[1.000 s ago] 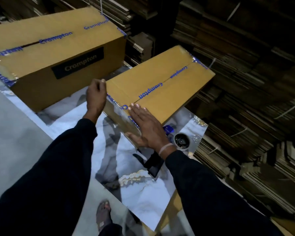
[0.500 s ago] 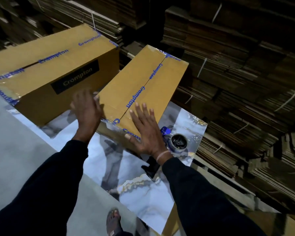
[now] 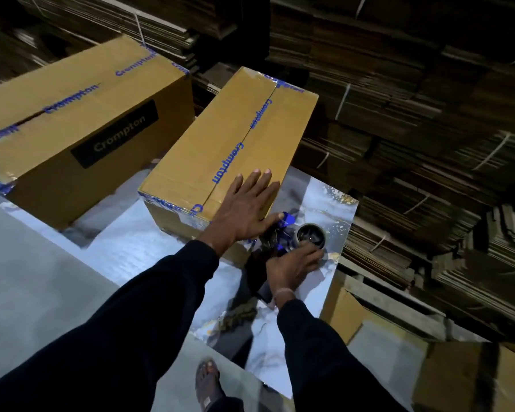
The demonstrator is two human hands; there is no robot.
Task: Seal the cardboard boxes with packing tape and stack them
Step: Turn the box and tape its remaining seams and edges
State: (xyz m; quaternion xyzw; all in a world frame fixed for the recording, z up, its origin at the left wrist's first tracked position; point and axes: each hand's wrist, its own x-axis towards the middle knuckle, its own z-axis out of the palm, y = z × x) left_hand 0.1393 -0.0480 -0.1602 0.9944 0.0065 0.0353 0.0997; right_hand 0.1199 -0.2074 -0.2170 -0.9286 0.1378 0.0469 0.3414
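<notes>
At right near table (image 3: 137, 251) edge: left hand (image 3: 244, 209) flat, fingers spread, pressing nearer box (image 3: 235, 138); right hand (image 3: 292, 266) closing on tape dispenser (image 3: 298, 236), grip unclear. Taping step; next, lift dispenser toward box's near end.

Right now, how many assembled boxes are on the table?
2. One box sits at the table's far left; the other box lies mid-table under the left hand. Flattened cardboard behind could hide more.
</notes>
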